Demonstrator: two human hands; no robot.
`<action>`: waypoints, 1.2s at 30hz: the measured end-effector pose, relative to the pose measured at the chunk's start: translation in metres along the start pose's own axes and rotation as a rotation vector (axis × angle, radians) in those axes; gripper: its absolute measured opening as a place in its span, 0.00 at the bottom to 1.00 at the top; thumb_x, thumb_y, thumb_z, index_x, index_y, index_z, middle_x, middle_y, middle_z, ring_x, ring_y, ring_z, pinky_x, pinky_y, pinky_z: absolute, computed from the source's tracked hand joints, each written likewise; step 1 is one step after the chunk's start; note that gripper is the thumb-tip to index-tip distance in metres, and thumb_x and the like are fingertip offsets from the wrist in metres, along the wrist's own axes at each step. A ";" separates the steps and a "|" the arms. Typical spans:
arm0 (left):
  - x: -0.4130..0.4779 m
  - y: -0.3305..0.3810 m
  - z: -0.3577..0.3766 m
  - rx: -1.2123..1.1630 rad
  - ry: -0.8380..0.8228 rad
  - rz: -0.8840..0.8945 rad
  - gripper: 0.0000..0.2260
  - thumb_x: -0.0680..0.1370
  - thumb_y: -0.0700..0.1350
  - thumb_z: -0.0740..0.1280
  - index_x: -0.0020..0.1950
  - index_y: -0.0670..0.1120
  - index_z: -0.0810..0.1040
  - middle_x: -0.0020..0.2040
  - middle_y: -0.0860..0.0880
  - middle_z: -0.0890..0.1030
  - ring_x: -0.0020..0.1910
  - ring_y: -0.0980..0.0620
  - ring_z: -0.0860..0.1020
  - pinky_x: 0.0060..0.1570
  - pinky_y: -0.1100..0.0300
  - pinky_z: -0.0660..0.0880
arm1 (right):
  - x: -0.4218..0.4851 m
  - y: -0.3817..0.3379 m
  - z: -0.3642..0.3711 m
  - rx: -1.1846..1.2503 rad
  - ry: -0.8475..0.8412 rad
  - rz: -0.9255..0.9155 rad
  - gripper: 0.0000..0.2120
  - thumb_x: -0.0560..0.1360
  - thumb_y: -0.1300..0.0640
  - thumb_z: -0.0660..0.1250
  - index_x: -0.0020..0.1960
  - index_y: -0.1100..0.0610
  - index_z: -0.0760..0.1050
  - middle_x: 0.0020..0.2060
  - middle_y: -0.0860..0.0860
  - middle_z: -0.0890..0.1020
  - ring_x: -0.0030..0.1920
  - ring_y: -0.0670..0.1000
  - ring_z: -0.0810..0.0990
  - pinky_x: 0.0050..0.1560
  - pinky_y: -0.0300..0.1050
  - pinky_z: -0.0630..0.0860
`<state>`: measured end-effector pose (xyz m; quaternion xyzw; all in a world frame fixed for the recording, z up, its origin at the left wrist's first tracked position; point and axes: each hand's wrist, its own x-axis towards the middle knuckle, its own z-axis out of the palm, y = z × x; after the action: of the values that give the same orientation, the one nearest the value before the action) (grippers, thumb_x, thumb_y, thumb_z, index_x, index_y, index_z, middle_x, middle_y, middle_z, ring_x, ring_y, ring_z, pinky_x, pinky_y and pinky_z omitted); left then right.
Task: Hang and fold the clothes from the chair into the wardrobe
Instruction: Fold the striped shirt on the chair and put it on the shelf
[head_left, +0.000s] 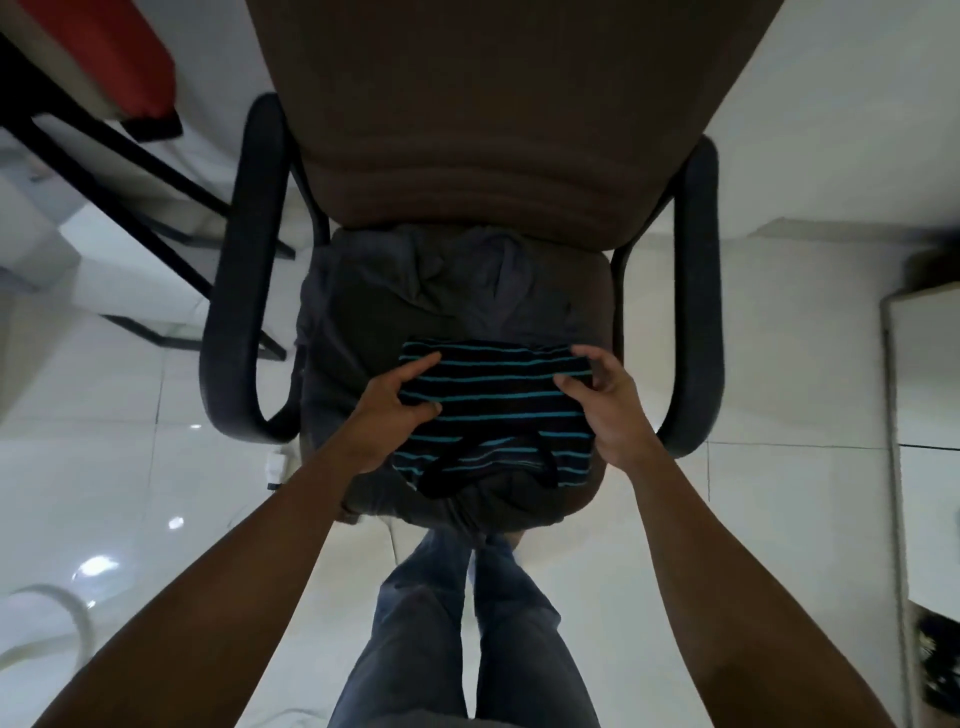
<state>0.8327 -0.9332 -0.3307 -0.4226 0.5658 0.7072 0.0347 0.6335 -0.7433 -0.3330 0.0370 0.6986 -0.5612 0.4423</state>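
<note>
A folded black shirt with teal stripes (493, 410) lies on top of a pile of grey clothes (415, 291) on the seat of a brown chair (483, 130). My left hand (389, 410) pinches the shirt's left edge between thumb and fingers. My right hand (608, 410) grips the shirt's right edge, fingers curled over its far corner. The shirt's collar points toward me at the seat's front edge.
Black armrests (244, 291) flank the seat on both sides. A black-framed table with a red item (119, 57) stands at the upper left. A wardrobe edge (904, 415) runs along the right. My jeans-clad legs (457, 623) stand on the white tiled floor.
</note>
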 end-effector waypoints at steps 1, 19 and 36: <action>-0.007 0.011 0.001 0.005 -0.010 0.022 0.29 0.75 0.30 0.70 0.72 0.52 0.73 0.65 0.49 0.78 0.62 0.54 0.79 0.61 0.58 0.77 | -0.009 -0.014 -0.004 -0.002 -0.042 -0.013 0.17 0.74 0.68 0.72 0.61 0.59 0.76 0.52 0.53 0.85 0.54 0.55 0.84 0.54 0.50 0.82; -0.135 0.209 0.234 0.143 -0.475 0.372 0.33 0.76 0.30 0.69 0.75 0.56 0.68 0.63 0.52 0.79 0.57 0.54 0.82 0.54 0.57 0.80 | -0.281 -0.132 -0.223 0.039 0.251 -0.467 0.28 0.75 0.62 0.72 0.71 0.44 0.71 0.62 0.46 0.77 0.56 0.45 0.82 0.54 0.44 0.81; -0.407 0.092 0.734 0.513 -1.192 0.449 0.34 0.76 0.32 0.71 0.77 0.53 0.66 0.65 0.55 0.75 0.59 0.55 0.79 0.58 0.58 0.79 | -0.684 0.094 -0.569 0.289 1.007 -0.472 0.26 0.76 0.59 0.71 0.71 0.42 0.70 0.59 0.48 0.78 0.51 0.47 0.84 0.42 0.36 0.80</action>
<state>0.6348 -0.1821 0.0014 0.1878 0.6736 0.6526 0.2918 0.7718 0.0604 0.0355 0.2028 0.7287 -0.6476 -0.0918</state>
